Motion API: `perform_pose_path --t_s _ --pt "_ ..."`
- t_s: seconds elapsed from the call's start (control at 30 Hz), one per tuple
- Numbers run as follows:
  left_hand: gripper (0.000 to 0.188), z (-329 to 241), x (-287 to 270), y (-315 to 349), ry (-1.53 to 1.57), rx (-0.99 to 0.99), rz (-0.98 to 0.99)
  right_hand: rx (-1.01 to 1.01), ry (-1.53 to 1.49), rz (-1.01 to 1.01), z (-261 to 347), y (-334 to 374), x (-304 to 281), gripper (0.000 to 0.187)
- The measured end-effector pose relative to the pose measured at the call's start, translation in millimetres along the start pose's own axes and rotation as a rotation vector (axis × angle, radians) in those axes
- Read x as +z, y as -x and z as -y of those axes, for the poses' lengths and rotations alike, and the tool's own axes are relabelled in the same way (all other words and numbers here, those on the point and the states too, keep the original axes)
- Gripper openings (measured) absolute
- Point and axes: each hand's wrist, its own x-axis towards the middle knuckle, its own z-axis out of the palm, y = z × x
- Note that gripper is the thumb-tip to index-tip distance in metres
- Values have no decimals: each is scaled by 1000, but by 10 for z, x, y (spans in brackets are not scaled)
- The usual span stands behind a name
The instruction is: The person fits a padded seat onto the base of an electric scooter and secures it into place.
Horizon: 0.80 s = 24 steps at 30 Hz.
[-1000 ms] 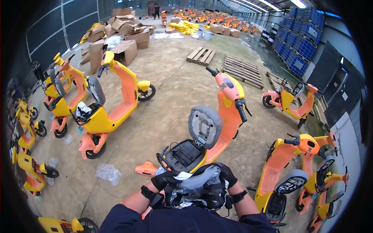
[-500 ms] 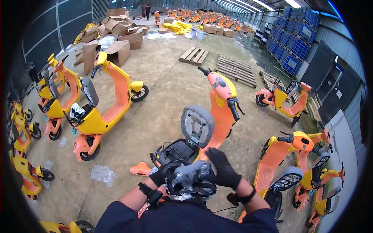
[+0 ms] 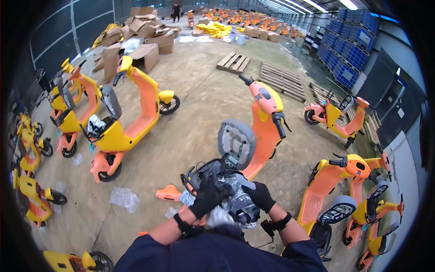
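A crinkled silver plastic-wrapped bundle (image 3: pixel 240 204) is in front of my body, at the rear of a yellow and orange scooter (image 3: pixel 260 154). My left hand (image 3: pixel 209 196), in a black glove, is against the bundle's left side with its fingers stretched upward and apart. On the other side my gloved right hand (image 3: pixel 260 197) is closed at the bundle's edge, by a light grey strip (image 3: pixel 245 182). What the bundle contains is hidden. The scooter's grey seat (image 3: pixel 236 143) is tipped up, showing its underside, and the black compartment (image 3: pixel 203 174) below is partly covered by my left hand.
An orange part (image 3: pixel 168 193) and clear plastic film (image 3: pixel 124 200) lie on the floor to the left. Other scooters stand at left (image 3: pixel 136 109) and right (image 3: pixel 317 190). Farther off are wooden pallets (image 3: pixel 282 81), cardboard boxes (image 3: pixel 144 58), blue caged containers (image 3: pixel 346 50) and a walking person (image 3: pixel 176 12).
My left hand has moved up and right across the bundle, its fingers now spread. My right hand has come down from above onto the bundle's right edge. The whole view has shifted slightly.
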Motion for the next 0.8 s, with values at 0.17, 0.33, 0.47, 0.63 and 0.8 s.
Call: perform_pose_path --t_s 0.17,0.33,0.47,0.63,0.8 --pt "54 417 88 -289 739 -84 745 100 -675 331 326 163 23 24" --pt "51 -180 -276 -239 895 -54 304 -493 -162 317 378 148 -64 23" --pt "49 163 -353 -303 703 -183 403 -513 -12 150 89 23 -251 25" --pt "45 86 -878 -369 1305 -421 428 -73 -261 17 -140 -101 -234 31" --pt "42 213 -677 -380 1274 -222 232 -93 -577 161 -347 -274 278 33"
